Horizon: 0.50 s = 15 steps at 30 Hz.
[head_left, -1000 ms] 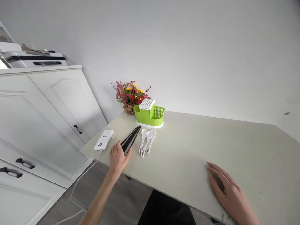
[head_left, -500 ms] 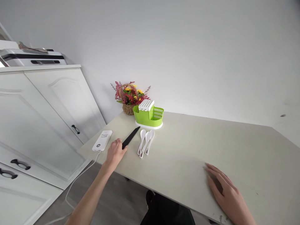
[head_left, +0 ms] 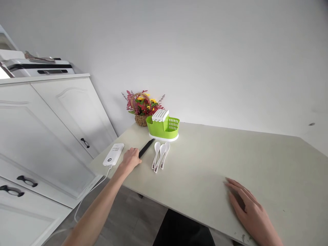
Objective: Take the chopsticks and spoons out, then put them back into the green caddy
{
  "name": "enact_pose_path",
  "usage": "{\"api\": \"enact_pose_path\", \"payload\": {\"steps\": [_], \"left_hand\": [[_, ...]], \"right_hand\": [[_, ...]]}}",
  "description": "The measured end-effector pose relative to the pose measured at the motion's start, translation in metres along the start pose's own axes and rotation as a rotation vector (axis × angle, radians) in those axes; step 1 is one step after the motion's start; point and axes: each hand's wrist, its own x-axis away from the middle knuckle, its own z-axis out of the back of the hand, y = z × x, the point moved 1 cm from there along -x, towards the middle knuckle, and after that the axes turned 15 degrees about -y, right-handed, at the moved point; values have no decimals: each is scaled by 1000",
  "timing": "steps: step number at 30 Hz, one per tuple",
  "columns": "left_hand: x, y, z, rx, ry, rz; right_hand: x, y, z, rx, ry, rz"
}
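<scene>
The bright green plastic caddy (head_left: pixel 157 131), an oval boat-shaped container on a white base, stands toward the back of the pale tabletop (head_left: pixel 205 164). A white slotted piece (head_left: pixel 160 115) caps its raised middle; in its right compartment the gridded wall shows, while the floors of both compartments are hidden.

In front of the caddy and slightly left lies a bundle of slim black sticks (head_left: pixel 147 148), far tips just beside the white base. The left hand (head_left: pixel 131 157) is wrapped around their near end. Three white spoons (head_left: pixel 160 159) with marked handle ends lie in front of the caddy, bowls toward it.

Behind the caddy to the left, a brown woven basket (head_left: pixel 140 120) with a looped handle holds red and yellow flowers (head_left: pixel 142 106). A white rectangular power bank (head_left: pixel 114 154) with a white cable lies left-front of the caddy. Well to the caddy's right and nearer, the right hand (head_left: pixel 249 210) rests palm down, loosely extended.
</scene>
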Motion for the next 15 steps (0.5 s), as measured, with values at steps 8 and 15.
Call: {"api": "enact_pose_path", "payload": {"steps": [8,15], "left_hand": [[-5,7,-5,-82,-76,13],[6,2,-27,-105,-54,16]], "right_hand": [[-1,1,-1,-13,-4,-1],[-3,1,-1,-4,9,17]]}}
